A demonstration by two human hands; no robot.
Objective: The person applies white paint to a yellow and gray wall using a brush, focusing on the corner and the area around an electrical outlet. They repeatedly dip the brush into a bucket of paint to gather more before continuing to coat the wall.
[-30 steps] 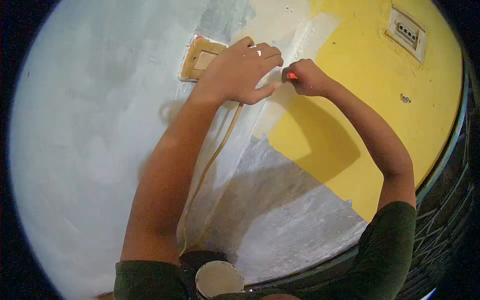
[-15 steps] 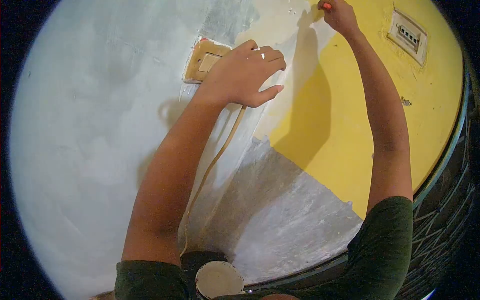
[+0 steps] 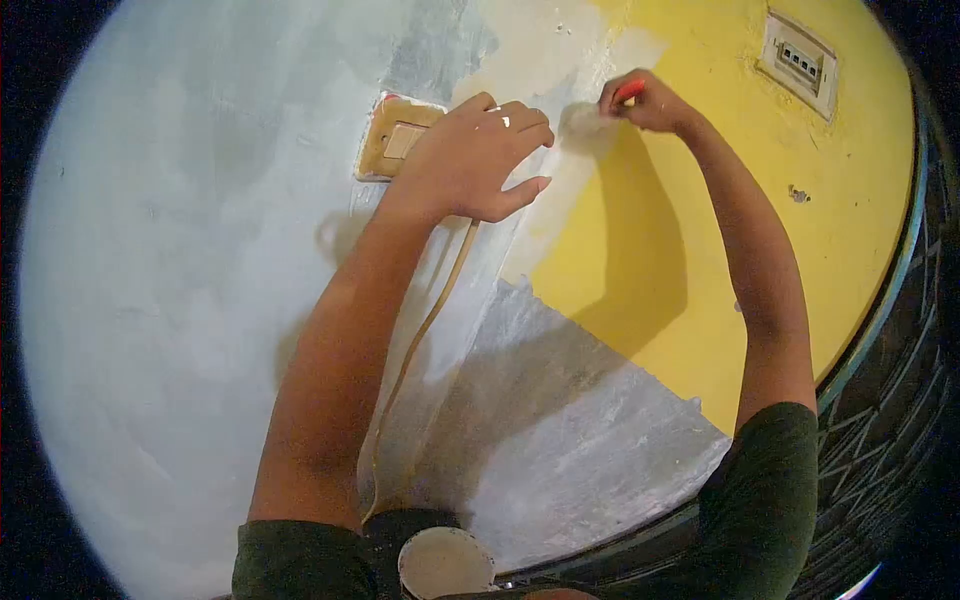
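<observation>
Red-handled tool [image 3: 630,92] is at one o'clock from the view's centre, gripped in the curled right hand [image 3: 655,105]; its working end is too blurred to identify. The left hand [image 3: 470,160], at twelve o'clock, is spread, thumb well apart from the fingers; its palm side is hidden. A switch plate [image 3: 376,140] sits just beside it at nine o'clock, and a tan cable [image 3: 431,315] runs from beneath it toward six o'clock, where a round tub [image 3: 447,562] stands. The step in hand looks like working the pale strip [image 3: 545,215] bordering the yellow wall [image 3: 745,240]. The next move seems to call for a firm grip, guiding the tool clear of the left fingertips.
</observation>
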